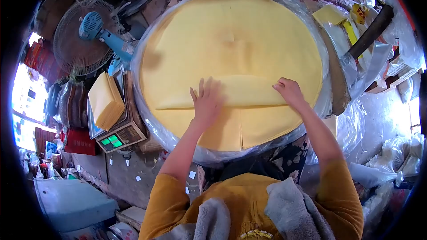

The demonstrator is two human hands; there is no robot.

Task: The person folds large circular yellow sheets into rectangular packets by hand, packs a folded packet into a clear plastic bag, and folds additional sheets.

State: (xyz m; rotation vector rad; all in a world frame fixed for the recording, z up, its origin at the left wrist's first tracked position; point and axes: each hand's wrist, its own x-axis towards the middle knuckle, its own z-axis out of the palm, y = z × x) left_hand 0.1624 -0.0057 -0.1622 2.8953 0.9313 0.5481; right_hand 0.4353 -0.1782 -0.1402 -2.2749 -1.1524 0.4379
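A wide stack of thin round yellow pancake-like sheets [191,31] lies in front of me, its near part folded over into a broad flap [253,93]. My left hand [208,102] rests on the left part of this flap with fingers spread, slightly blurred by motion. At the flap's right end, my right hand [290,92] is closed, its fingertips curled against the sheet. A slit runs through the sheet near the front edge, below the flap.
Clear plastic [160,129] rings the stack. To the left, folded yellow sheets [106,100] sit on a digital scale [119,138] with a lit green display, and a blue fan [91,29] stands behind. A dark bar [371,31] and plastic bags are at right. Paper scraps litter the floor.
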